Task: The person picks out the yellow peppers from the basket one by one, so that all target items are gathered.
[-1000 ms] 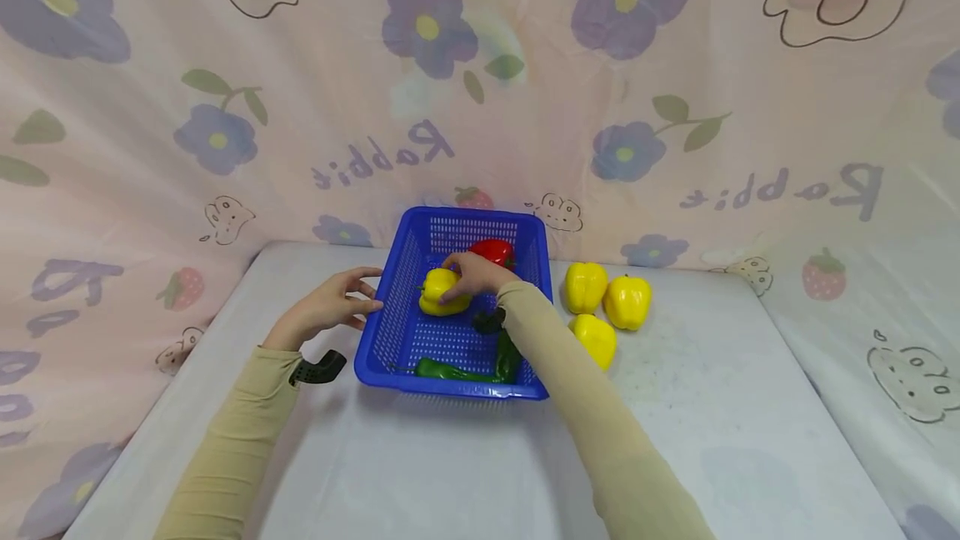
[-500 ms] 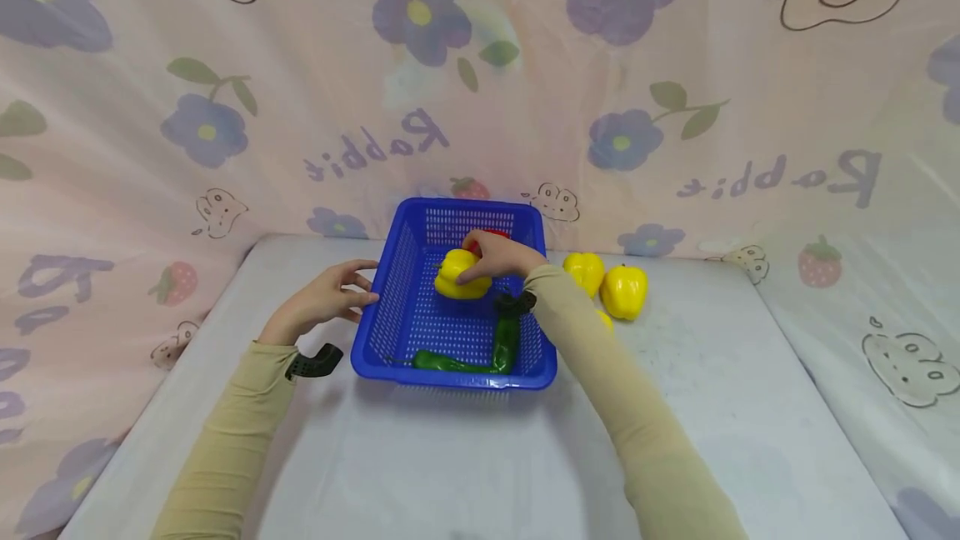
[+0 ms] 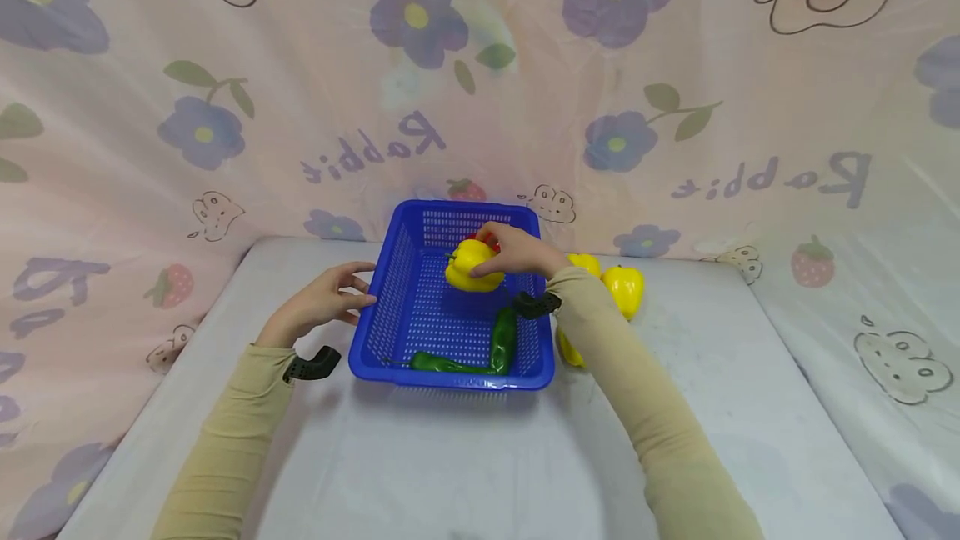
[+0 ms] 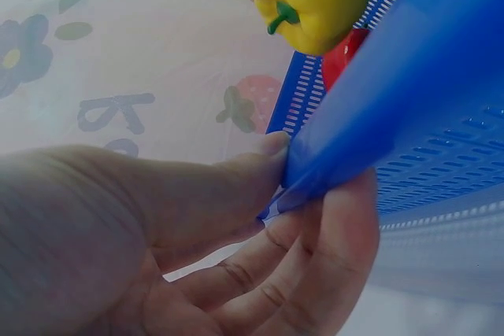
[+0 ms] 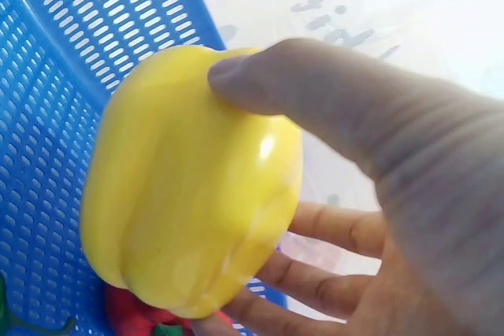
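My right hand [image 3: 521, 252] grips a yellow bell pepper [image 3: 471, 265], thumb on one side and fingers round the other, raised above the floor of a blue plastic basket [image 3: 450, 382]. My left hand [image 3: 318, 302] pinches the basket's left rim between thumb and fingers, as the left wrist view shows. Inside the basket, a red pepper [image 4: 340, 60] lies at the back right, partly hidden behind the held pepper and my hand. Two long green peppers, one upright in view [image 3: 504, 342] and one crosswise [image 3: 442, 363], lie near the basket's front right corner.
Several yellow bell peppers [image 3: 623, 290] sit on the white table [image 3: 735, 407] just right of the basket, partly covered by my right forearm. A patterned curtain [image 3: 517, 107] hangs behind the table. Each wrist wears a black mount [image 3: 313, 363].
My right hand has lifted the yellow bell pepper and carried it rightward above the basket. My left hand stays at the rim. The head view has shifted slightly.
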### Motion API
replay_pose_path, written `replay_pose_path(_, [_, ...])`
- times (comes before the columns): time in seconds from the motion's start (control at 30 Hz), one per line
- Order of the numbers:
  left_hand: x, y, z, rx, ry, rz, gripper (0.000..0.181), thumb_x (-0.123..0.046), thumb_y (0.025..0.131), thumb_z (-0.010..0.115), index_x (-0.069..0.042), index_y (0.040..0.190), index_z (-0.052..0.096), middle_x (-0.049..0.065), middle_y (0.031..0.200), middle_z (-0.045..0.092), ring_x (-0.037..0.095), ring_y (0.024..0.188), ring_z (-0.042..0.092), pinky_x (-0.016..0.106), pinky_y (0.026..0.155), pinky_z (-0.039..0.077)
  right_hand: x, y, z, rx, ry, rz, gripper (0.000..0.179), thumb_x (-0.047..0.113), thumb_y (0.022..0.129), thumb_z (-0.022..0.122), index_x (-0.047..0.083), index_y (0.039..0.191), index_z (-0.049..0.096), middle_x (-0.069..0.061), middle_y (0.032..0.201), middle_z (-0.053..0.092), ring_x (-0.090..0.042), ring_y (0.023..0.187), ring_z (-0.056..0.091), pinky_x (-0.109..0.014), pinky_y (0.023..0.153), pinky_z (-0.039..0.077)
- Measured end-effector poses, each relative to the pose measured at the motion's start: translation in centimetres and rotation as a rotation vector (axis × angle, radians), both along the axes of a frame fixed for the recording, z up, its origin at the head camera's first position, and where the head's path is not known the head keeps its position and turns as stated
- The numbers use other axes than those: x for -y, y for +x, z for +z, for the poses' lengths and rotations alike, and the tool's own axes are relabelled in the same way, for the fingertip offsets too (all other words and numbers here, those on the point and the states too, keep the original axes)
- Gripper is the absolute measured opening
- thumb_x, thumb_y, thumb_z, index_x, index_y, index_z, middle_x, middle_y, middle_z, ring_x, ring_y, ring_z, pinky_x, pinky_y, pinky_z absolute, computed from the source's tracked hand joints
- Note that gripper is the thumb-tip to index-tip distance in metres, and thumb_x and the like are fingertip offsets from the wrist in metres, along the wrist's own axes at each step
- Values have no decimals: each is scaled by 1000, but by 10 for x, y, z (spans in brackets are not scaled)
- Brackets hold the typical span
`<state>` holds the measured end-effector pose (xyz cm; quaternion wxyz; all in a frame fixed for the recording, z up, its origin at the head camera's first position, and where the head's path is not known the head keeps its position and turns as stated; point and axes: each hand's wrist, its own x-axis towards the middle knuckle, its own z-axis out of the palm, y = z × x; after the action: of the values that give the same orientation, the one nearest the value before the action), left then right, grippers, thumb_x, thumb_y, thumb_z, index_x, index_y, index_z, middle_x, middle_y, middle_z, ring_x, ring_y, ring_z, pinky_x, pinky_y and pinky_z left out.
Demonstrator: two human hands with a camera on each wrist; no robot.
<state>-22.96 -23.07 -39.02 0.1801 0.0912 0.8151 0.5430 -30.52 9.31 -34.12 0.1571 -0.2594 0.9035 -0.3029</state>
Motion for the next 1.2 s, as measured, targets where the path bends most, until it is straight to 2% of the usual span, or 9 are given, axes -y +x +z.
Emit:
replay_pose_path(0.47, [1,3,1,-5,9,-4,65,-6,95,59,0,149,23,25,112,49,26,85,62,39,72,58,-13,12,6,-19,-89,-7,58,30,79,79,8,123,50,-11,115,56,-25,101,54,-37,89,49])
replay_pose_path(0.73, [0,4,2,-12,-1,-7,64,-6,95,58,1,149,23,25,112,48,25,85,62,39,72,58,-23,18,13,29,-150,-71,62,32,79,79,9,126,47,-13,122,52,-30,105,55,-39,89,51])
replay_pose_path(1.07, [-2,4,3,-10,-6,5,64,-6,95,58,1,148,23,25,112,49,26,85,62,39,72,58,-37,29,20,32,-170,-160,66,42,79,77,13,130,45,-8,126,50,-26,108,54,-41,92,49])
replay_pose_path(1.2, [-1,4,1,-8,-14,14,63,-6,95,59,1,148,25,25,111,49,26,85,63,39,72,58,-43,32,19,52,-210,-172,68,42,78,77,13,131,44,-8,127,49,-27,109,54,-42,93,48])
